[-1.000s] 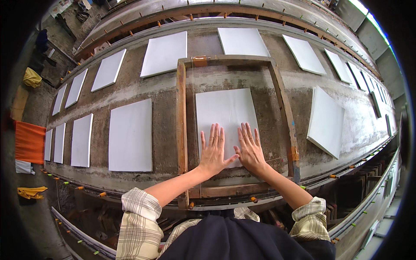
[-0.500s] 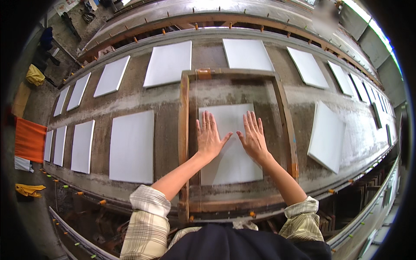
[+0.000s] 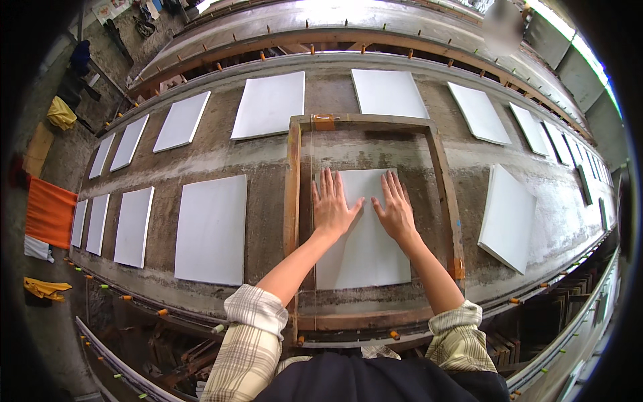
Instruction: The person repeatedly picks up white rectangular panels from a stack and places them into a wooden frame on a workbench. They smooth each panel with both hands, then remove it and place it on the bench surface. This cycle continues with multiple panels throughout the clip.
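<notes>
A white sheet (image 3: 362, 258) is seen at the centre of the picture, within a wooden frame (image 3: 293, 187) resting on a long table (image 3: 268, 221). The left hand (image 3: 331, 208) and right hand (image 3: 396, 211) are laid palms down over its upper part, fingers straight, nothing gripped. Pressure is best spread evenly through both palms, with the wooden frame left undisturbed by the forearms.
</notes>
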`<state>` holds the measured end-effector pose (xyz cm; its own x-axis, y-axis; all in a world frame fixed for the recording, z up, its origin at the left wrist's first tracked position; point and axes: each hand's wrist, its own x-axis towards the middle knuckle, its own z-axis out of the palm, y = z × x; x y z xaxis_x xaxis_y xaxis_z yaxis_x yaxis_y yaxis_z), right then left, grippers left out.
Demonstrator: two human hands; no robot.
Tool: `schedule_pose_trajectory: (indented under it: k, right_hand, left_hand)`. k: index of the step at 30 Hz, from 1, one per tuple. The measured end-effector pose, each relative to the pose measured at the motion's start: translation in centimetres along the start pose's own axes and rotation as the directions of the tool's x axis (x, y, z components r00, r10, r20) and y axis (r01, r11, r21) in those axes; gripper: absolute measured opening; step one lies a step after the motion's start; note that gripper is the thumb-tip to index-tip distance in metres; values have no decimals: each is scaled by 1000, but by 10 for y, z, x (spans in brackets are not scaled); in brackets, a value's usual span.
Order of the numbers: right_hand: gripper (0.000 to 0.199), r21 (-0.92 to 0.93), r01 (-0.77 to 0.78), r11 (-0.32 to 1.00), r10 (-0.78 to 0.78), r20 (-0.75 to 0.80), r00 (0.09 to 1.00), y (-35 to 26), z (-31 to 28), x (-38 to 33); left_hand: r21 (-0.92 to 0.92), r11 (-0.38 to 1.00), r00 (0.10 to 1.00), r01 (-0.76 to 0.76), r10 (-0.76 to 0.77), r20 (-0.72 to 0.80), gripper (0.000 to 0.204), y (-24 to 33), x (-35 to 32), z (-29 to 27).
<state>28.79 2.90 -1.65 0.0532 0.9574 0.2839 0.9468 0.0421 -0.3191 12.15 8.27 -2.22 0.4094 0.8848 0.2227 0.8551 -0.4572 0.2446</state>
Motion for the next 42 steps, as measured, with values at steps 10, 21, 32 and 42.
schedule_pose_trajectory:
  k: [10, 21, 32, 42]
  right_hand:
    - [63, -474, -201, 857, 213, -29, 977, 19, -71, -75]
    - [84, 16, -458, 889, 458, -77, 886, 69, -91, -112]
    - [71, 258, -381, 888, 455, -374, 808, 123, -196, -110]
    - [61, 325, -522, 789, 611, -507, 608, 365, -317, -196]
  left_hand:
    - [110, 992, 994, -65, 55, 92, 76, -28, -77, -86]
    - [-671, 729, 984, 133, -179, 1, 66, -60, -96, -76]
    - [-734, 679, 995, 26, -87, -45, 53, 49, -31, -151]
    - [-718, 667, 980, -200, 150, -134, 53, 328, 51, -70]
